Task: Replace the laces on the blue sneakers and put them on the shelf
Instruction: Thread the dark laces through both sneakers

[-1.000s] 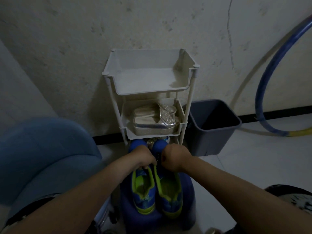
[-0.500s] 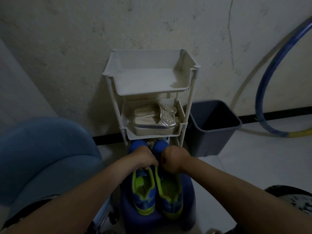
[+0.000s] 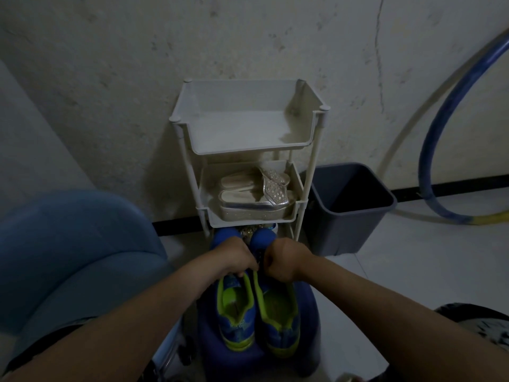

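Near the shelf's (image 3: 248, 150) bottom edge, both hands (image 3: 237, 256) (image 3: 285, 260) grip the sneakers (image 3: 278, 312).

Two hands are in view: the left hand (image 3: 237, 257) and the right hand (image 3: 283, 260), close together. There are two blue sneakers, the left sneaker (image 3: 237, 312) under the left hand and the right sneaker (image 3: 279, 321) under the right hand. One blue stool (image 3: 308, 312) lies beneath the pair. Beyond the hands stands one white shelf (image 3: 248, 150) with three tiers, the lowest mostly hidden behind the hands. Its middle tier holds two silver sandals, a front sandal (image 3: 248, 205) and a rear sandal (image 3: 237, 181). One dark bin (image 3: 344, 230) stands beyond the right hand, one hoop (image 3: 440, 111) farther right. One blue chair (image 3: 68, 244) is left of the left hand.
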The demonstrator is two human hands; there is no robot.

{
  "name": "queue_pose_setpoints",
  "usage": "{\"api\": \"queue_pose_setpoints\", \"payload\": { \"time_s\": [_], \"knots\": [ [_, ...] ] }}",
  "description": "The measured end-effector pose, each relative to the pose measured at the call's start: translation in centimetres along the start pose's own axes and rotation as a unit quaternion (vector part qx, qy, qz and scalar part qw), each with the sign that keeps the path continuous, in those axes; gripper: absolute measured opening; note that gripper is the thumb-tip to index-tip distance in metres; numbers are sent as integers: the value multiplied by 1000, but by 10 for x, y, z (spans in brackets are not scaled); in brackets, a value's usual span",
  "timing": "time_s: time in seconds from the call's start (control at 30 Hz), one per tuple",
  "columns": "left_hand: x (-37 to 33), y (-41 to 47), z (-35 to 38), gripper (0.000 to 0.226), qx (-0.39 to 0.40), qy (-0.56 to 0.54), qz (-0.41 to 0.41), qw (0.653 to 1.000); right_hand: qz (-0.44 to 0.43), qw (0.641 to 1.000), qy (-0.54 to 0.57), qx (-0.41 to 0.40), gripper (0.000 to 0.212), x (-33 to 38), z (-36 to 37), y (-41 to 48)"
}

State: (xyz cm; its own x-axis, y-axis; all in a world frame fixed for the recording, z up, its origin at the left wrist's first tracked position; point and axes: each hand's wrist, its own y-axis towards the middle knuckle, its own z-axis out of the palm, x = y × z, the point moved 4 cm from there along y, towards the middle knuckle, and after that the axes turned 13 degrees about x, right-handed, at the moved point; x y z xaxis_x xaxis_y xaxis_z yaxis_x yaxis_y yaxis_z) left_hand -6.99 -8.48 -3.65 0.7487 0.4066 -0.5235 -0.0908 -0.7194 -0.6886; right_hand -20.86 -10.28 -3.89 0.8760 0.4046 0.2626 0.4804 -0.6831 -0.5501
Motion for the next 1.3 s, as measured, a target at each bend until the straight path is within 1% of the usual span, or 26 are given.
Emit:
{"api": "queue_pose_setpoints", "payload": {
  "time_s": [0.07,0.23,0.4,0.6,0.67,0.73,0.87,1.0,1.07,1.1,1.2,1.3],
  "knots": [
    [1,1,0,22,0,2,-4,1000,-1,1000,-8,7,25,2,0,-1],
    [-1,1,0,22,-5,14,-10,1000,12,1000,5,-27,28,2,2,0],
    [0,2,0,23,-4,16,-14,1000,14,999,38,-25,26,-1,2,1],
    [1,3,0,23,13,31,-16,999,-5,999,26,-21,25,-1,4,2],
    [1,3,-1,18,13,70,-6,997,-8,999,28,-28,26,1,6,3],
    [-2,3,1,17,8,123,24,992,-11,999,30,-32,27,3,6,3],
    [-5,6,1,15,-24,185,53,981,-18,999,30,-39,22,3,4,1],
    [-11,-1,1,18,4,252,70,965,-11,999,34,-30,22,0,3,0],
    [-15,-7,-6,17,0,276,76,958,-5,999,36,-31,25,-1,-2,-1],
    [-16,-9,-12,13,-3,280,79,957,-4,999,39,-36,27,-1,-6,-3],
    [-18,-14,-35,23,-37,270,93,958,-19,995,80,-52,28,-2,-19,-4],
    [-20,-21,-52,22,-55,203,127,969,-58,990,125,-40,26,2,-21,1]
  ]
}}
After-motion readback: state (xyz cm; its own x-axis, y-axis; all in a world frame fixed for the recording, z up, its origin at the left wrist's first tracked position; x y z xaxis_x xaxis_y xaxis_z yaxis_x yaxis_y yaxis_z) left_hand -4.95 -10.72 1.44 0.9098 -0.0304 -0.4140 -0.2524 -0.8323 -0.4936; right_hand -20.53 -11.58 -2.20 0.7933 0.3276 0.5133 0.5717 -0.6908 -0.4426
